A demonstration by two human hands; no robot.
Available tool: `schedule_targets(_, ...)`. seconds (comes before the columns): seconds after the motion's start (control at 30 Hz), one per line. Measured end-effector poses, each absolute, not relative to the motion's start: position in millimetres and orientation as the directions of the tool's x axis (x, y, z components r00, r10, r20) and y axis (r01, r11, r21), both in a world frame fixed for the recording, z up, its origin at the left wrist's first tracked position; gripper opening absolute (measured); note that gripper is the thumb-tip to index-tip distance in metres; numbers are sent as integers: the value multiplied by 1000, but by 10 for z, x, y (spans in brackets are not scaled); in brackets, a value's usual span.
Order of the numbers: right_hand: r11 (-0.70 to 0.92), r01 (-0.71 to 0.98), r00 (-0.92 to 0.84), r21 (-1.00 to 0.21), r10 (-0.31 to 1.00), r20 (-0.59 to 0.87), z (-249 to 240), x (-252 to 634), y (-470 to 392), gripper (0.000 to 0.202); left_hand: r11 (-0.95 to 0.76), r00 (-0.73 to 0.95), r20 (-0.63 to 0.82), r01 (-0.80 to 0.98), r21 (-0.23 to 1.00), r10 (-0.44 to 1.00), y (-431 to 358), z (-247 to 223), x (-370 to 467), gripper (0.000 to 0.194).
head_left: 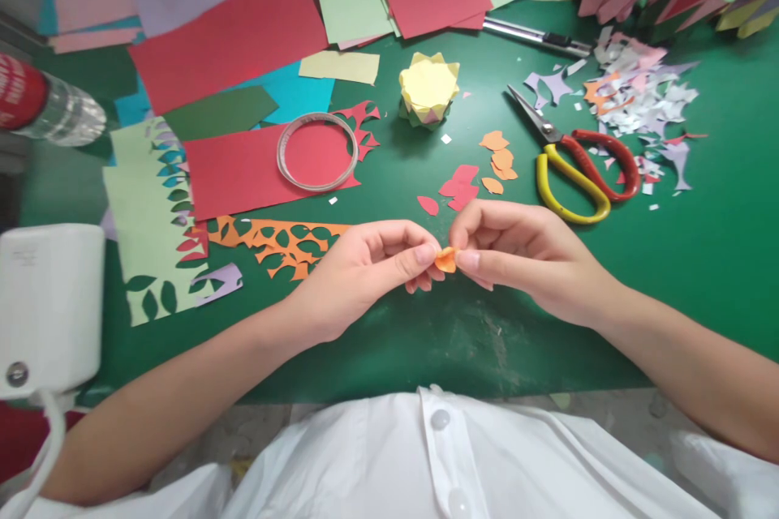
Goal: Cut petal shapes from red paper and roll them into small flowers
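Note:
Between my two hands is a small orange paper petal (446,259), curled a little. My left hand (380,259) pinches its left edge with thumb and finger. On the other edge, my right hand (523,255) pinches it the same way. Just beyond my fingers lie several red paper petals (461,185) and several orange paper petals (500,156) on the green table (426,349). Farther back stands a yellow paper flower (429,89) with layered pointed petals. Scissors (572,158) with one red and one yellow handle lie partly open, beyond my right hand.
A roll of clear tape (317,152) rests on red paper (237,170). Cut orange paper (286,242) and pale green paper (139,211) lie left. A utility knife (539,36) and paper scraps (645,89) are back right. A bottle (54,105) and white device (52,300) stand left.

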State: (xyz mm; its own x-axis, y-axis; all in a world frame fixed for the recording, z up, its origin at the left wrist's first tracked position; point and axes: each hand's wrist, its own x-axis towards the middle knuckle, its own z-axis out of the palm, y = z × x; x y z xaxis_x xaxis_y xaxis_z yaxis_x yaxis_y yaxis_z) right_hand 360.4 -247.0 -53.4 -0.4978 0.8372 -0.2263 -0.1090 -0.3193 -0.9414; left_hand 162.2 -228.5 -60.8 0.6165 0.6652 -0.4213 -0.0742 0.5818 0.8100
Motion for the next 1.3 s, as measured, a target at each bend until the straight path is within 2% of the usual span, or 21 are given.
schedule_targets(0.43,-293,-116,-526,-949,829,-191,-556,3589,-2487,16,650,642,-447,-108,752,623,-2287,-611,1624,15)
schedule_targets(0.63,-254,-28,-487,-967,848,-209,-552,3583,-2502,19,661,627,-463,-113,742,627,-2286,-610,1631,15)
schedule_targets(0.93,-256,43,-318,-966,913,-256,-552,3573,-2486,22,533,554,-408,-77,843,725,-2273,-594,1612,14)
schedule_targets(1.17,-222,141,-271,-965,929,-253,-553,3578,-2486,16,500,520,-417,-22,866,745,-2266,-591,1620,17)
schedule_targets(1.3,-224,133,-274,-966,928,-253,-564,3584,-2480,10,472,526,-394,-17,881,754,-2269,-601,1609,15)
